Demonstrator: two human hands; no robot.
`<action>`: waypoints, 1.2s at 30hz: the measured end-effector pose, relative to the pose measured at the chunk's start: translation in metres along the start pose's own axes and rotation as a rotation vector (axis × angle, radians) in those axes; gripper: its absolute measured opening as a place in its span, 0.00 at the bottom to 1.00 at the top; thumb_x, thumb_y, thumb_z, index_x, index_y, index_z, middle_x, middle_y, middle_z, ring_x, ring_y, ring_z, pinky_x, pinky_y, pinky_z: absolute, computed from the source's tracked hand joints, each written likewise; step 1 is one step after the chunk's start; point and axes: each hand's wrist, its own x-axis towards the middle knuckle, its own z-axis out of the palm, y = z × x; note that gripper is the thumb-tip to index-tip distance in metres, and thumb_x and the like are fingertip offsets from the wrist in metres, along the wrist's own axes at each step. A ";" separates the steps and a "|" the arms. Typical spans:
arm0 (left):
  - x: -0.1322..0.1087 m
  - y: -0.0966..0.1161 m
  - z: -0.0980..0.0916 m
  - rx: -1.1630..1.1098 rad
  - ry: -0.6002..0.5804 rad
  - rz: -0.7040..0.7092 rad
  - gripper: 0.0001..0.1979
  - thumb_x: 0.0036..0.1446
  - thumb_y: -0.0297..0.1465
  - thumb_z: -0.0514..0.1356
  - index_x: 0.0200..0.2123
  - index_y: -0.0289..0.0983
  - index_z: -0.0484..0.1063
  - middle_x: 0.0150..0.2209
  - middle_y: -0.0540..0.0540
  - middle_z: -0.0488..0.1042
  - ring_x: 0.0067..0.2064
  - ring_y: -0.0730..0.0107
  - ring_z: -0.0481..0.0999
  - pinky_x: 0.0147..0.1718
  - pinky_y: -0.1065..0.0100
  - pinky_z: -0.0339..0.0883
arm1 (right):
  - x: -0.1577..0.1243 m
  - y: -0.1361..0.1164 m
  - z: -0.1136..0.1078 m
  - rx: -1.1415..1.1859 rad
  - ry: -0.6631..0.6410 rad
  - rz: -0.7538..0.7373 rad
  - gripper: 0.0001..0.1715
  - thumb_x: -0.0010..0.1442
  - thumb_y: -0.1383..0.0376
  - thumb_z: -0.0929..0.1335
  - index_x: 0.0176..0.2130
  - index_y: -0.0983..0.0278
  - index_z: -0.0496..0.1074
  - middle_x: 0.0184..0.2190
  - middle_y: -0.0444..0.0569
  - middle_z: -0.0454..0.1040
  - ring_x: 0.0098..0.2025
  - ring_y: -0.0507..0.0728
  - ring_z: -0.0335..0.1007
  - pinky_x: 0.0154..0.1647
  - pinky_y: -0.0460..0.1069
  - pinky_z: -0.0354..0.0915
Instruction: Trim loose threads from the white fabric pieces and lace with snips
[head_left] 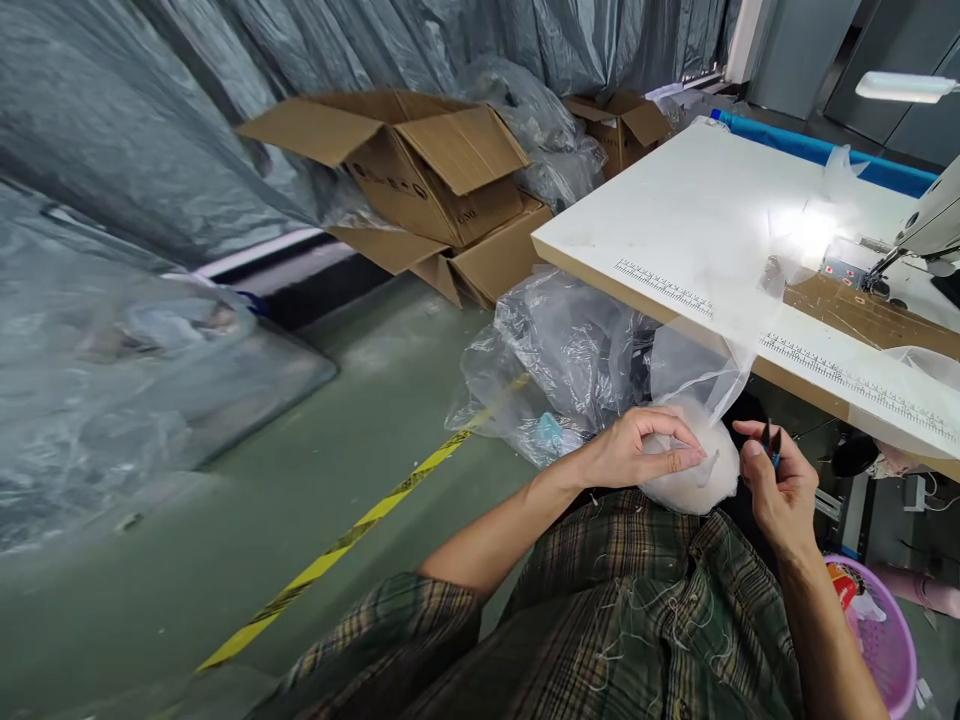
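Observation:
A bundle of sheer white fabric (694, 485) rests on my lap, and a strip of it reaches up to the table edge. My left hand (637, 445) pinches a fold of this fabric between thumb and fingers. To the right of the bundle, my right hand (780, 480) is closed around small thread snips (772, 440), whose dark blades point upward from the fingers. The snips are apart from the fabric. Loose threads lie on the plaid shirt over my lap.
A white sewing table (660, 215) with printed rulers carries a lit sewing machine (922, 230). Clear plastic bags (570, 340) hang beneath its left edge. Open cardboard boxes (442, 190) stand at the back. A pink basket (889, 640) sits low on the right; yellow-black tape (352, 535) crosses the floor.

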 end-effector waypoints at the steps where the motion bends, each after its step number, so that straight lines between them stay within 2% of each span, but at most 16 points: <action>1: -0.004 -0.001 -0.001 -0.003 -0.018 -0.002 0.14 0.56 0.41 0.65 0.32 0.35 0.79 0.34 0.44 0.80 0.36 0.68 0.77 0.40 0.66 0.70 | -0.004 -0.002 0.002 0.020 -0.065 0.016 0.25 0.64 0.46 0.63 0.42 0.64 0.76 0.21 0.42 0.62 0.22 0.51 0.57 0.22 0.46 0.57; 4: -0.013 -0.005 -0.004 -0.103 -0.011 -0.118 0.16 0.58 0.43 0.63 0.33 0.33 0.76 0.29 0.46 0.77 0.31 0.72 0.75 0.33 0.70 0.69 | -0.010 -0.007 0.008 0.070 -0.234 0.082 0.33 0.67 0.43 0.56 0.41 0.64 0.76 0.22 0.43 0.63 0.21 0.51 0.57 0.21 0.46 0.56; 8: -0.017 -0.007 -0.009 -0.145 0.038 -0.276 0.18 0.56 0.43 0.64 0.36 0.32 0.77 0.20 0.53 0.69 0.22 0.79 0.65 0.22 0.76 0.60 | -0.007 -0.006 0.020 -0.008 -0.320 0.101 0.38 0.66 0.40 0.55 0.37 0.65 0.77 0.21 0.43 0.63 0.22 0.51 0.58 0.21 0.46 0.56; 12: -0.017 -0.004 -0.012 -0.095 0.066 -0.259 0.17 0.56 0.41 0.63 0.37 0.32 0.79 0.25 0.49 0.75 0.24 0.79 0.67 0.22 0.76 0.59 | 0.002 -0.002 0.030 -0.068 -0.380 0.084 0.38 0.66 0.39 0.55 0.34 0.65 0.76 0.20 0.43 0.64 0.22 0.51 0.59 0.22 0.46 0.57; 15: -0.015 -0.002 -0.012 -0.083 0.056 -0.249 0.16 0.55 0.41 0.63 0.36 0.32 0.80 0.30 0.46 0.78 0.27 0.77 0.70 0.24 0.76 0.61 | 0.007 -0.002 0.036 -0.072 -0.368 0.030 0.37 0.65 0.39 0.56 0.30 0.63 0.73 0.19 0.41 0.62 0.21 0.51 0.56 0.22 0.46 0.56; 18: -0.015 -0.003 -0.012 -0.073 0.069 -0.266 0.16 0.55 0.40 0.63 0.35 0.31 0.80 0.24 0.48 0.75 0.24 0.78 0.67 0.21 0.76 0.57 | 0.010 -0.002 0.038 -0.085 -0.317 0.000 0.36 0.64 0.38 0.56 0.27 0.62 0.70 0.18 0.40 0.60 0.21 0.50 0.54 0.23 0.46 0.56; 21: -0.015 -0.002 -0.011 -0.075 0.076 -0.287 0.17 0.55 0.41 0.63 0.35 0.31 0.80 0.18 0.52 0.68 0.20 0.80 0.61 0.18 0.77 0.51 | 0.006 -0.003 0.036 -0.099 -0.309 0.029 0.35 0.65 0.39 0.55 0.29 0.62 0.71 0.17 0.40 0.58 0.20 0.51 0.53 0.21 0.46 0.54; 28: -0.012 -0.001 -0.010 -0.112 0.078 -0.322 0.17 0.53 0.43 0.64 0.31 0.31 0.78 0.20 0.51 0.69 0.21 0.80 0.64 0.18 0.78 0.54 | -0.001 -0.001 0.038 -0.163 -0.307 -0.043 0.30 0.67 0.44 0.56 0.30 0.61 0.70 0.18 0.41 0.63 0.20 0.52 0.57 0.23 0.46 0.55; 32: -0.011 -0.006 -0.006 -0.127 0.065 -0.316 0.18 0.52 0.43 0.65 0.31 0.31 0.78 0.19 0.52 0.67 0.20 0.81 0.63 0.17 0.78 0.54 | -0.001 0.005 0.040 -0.173 -0.261 -0.011 0.28 0.67 0.46 0.57 0.28 0.61 0.69 0.20 0.41 0.64 0.22 0.52 0.58 0.25 0.46 0.56; 36: -0.011 -0.013 0.001 -0.187 0.017 -0.313 0.19 0.53 0.44 0.65 0.33 0.31 0.78 0.22 0.50 0.71 0.20 0.81 0.64 0.18 0.78 0.56 | -0.011 0.009 0.036 0.014 -0.269 0.068 0.23 0.64 0.45 0.62 0.36 0.61 0.69 0.23 0.40 0.65 0.23 0.51 0.57 0.24 0.45 0.58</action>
